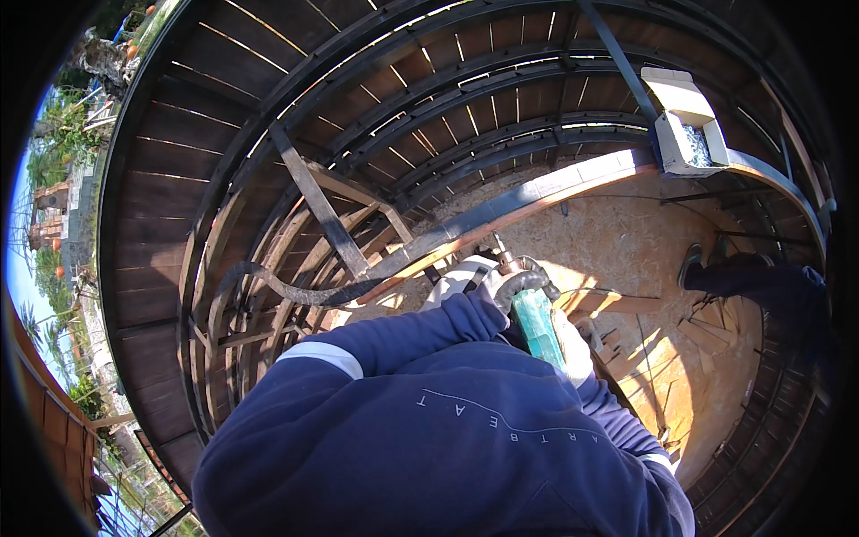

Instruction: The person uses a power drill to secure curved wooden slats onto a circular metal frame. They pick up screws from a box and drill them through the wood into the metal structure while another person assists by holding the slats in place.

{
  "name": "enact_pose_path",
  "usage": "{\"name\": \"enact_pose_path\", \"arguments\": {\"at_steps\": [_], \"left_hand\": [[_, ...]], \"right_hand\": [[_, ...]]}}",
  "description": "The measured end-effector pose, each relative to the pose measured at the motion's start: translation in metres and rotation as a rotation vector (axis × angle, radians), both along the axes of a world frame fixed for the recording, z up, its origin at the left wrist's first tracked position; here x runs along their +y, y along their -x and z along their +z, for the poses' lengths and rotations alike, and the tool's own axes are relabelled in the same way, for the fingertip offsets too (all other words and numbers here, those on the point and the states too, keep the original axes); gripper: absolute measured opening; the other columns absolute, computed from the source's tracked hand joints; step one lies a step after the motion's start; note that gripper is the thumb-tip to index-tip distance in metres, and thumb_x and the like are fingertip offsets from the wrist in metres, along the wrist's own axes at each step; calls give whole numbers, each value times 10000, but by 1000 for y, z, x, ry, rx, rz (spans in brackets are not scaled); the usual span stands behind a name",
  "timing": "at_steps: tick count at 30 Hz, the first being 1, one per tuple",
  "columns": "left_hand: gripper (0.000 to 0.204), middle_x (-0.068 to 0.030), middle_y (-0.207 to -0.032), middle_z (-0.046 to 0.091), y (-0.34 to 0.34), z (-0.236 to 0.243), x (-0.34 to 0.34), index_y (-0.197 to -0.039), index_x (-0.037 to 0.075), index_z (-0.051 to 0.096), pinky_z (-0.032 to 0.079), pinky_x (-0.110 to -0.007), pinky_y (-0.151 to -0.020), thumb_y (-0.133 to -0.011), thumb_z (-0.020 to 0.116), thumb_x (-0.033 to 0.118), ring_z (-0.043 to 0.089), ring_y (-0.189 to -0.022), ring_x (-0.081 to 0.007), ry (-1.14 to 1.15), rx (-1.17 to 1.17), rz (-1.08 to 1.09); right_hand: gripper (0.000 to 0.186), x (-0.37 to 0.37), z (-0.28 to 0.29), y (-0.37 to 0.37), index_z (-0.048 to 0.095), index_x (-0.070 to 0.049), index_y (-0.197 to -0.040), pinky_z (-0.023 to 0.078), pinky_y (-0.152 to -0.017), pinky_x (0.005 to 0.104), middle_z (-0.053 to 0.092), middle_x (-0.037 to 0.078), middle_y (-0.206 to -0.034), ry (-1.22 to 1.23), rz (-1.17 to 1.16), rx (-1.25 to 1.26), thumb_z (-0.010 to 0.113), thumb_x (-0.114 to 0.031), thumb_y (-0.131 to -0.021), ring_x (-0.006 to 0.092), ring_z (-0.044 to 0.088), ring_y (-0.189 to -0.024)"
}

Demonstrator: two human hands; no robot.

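My left hand (526, 279), in a dark glove, is closed round the front of a teal power drill (537, 327) below the curved rail. A metal bit in its chuck (504, 249) points up toward the underside of a long curved rail (591, 174); whether they touch I cannot tell. My right hand (574, 351), in a pale glove, grips the back of the drill, its fingers partly hidden by the tool. A light grey object (452, 286) lies behind my left hand, mostly hidden by my sleeve.
An open cardboard box (676, 143) of small shiny pieces rests on the rail. Slatted curved tiers (224, 107) surround me, joined by braces (322, 206). A dark-clothed leg (761, 286) with a shoe is at right; whose, I cannot tell. Wood offcuts (707, 331) lie on the sunlit floor below.
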State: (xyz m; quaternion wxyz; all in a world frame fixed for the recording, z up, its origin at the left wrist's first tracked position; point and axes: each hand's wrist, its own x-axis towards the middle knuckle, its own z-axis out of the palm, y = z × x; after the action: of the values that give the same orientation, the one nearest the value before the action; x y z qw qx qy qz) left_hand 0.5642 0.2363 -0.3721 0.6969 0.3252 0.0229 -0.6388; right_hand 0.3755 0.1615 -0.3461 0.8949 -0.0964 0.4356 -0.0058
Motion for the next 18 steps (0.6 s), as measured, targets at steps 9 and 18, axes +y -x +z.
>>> {"name": "enact_pose_path", "arguments": {"at_steps": [9, 18], "left_hand": [[234, -180, -1020, 723, -5, -5, -1, -1051, -13, 647, 579, -430, -890, -926, 672, 183, 710, -941, -291, -40, 69, -44], [183, -155, -1015, 705, -7, -5, -3, -1067, 22, 655, 542, -448, -949, -958, 649, 169, 679, -1023, -286, 55, 172, -45]], "right_hand": [[397, -6, 13, -11, 600, -50, -1329, 563, -775, 274, 707, 73, -1150, -8, -9, -64, 553, -327, -1049, 147, 689, -934], [391, -10, 0, -6, 594, -56, -1328, 583, -800, 307, 698, 93, -1168, -60, -11, -47, 566, -323, -1043, 161, 693, -959]]}}
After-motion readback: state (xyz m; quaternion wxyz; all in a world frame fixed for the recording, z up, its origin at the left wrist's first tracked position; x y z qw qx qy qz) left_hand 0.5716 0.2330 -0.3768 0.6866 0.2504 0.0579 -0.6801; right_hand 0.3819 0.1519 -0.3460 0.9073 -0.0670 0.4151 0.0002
